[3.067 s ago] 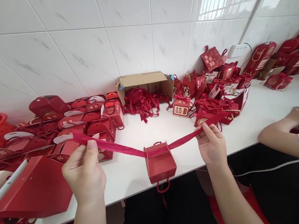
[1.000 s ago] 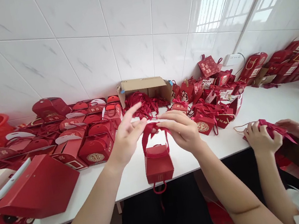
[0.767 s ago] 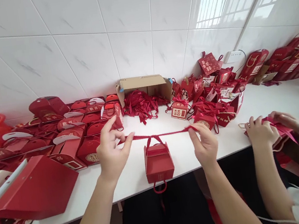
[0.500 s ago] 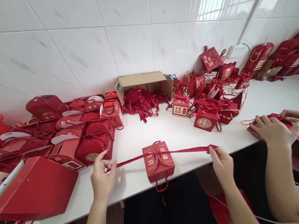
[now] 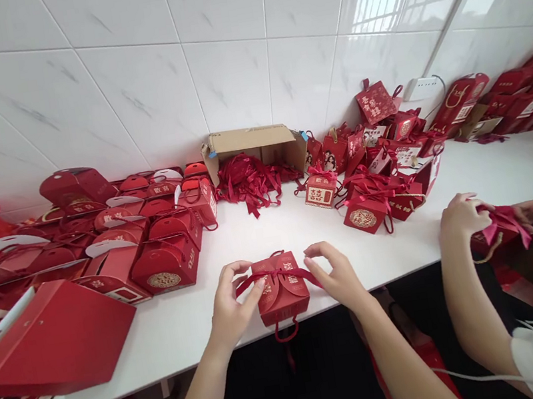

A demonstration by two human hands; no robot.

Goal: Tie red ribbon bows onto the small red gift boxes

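Red box (image 5: 284,294) at the front edge of the tabletop (image 5: 247,236), ribbon (image 5: 302,273) crossing its top. Left hand (image 5: 234,299) half-curled, touching its left side (grip on ribbon: cannot tell); right hand (image 5: 335,276) loosely spread, released, alongside. Cord loop (image 5: 289,339) points nearward; long axis unclear.

A red box (image 5: 285,303) sits on the white surface (image 5: 246,235), a ribbon (image 5: 278,273) crossing its closed top. The left hand (image 5: 235,295) curves round one side, thumb on the lid; the right hand (image 5: 331,273) curves at the other, fingers parted. Behind stands a carton (image 5: 250,137) with loose ribbons (image 5: 248,182). Untied boxes (image 5: 168,262) crowd the left; bowed boxes (image 5: 363,218) cluster right, near a co-worker's hands (image 5: 466,216) on a bow (image 5: 507,222).
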